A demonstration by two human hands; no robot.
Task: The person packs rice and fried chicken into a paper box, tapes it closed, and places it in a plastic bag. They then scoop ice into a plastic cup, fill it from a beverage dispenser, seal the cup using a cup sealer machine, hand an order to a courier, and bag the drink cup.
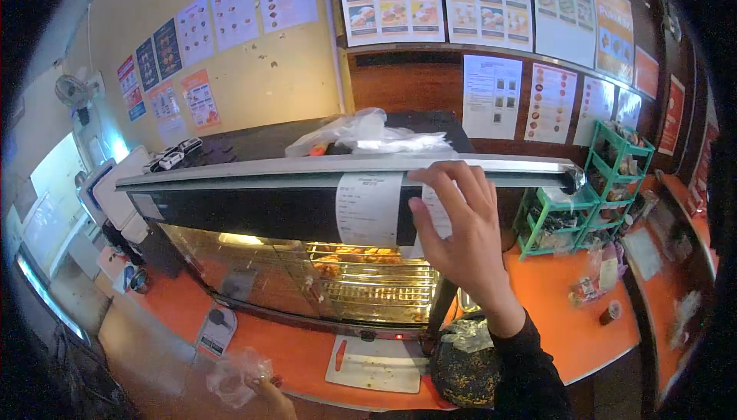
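Observation:
My right hand (464, 224) is raised to the ticket rail (299, 165) on top of the food warmer. Its thumb and index finger are apart, the fingertips at the rail's lower edge. A printed order receipt (370, 206) hangs from the rail just left of them. Partly behind my hand hangs a second receipt (435, 206). Low in the view, my left hand (270, 397) is closed on a crumpled clear plastic bag (236, 378). Behind the glass of the food warmer (253, 286), browned food pieces (361, 255) lie on wire racks.
A white cutting board (372, 364) lies on the orange counter (284, 352), beside a dark, speckled round pan (464, 370). A kitchen scale (217, 332) stands further left. Green shelf baskets (576, 205) stand at right. Plastic bags (372, 134) and toy cars (173, 155) lie on the warmer's top.

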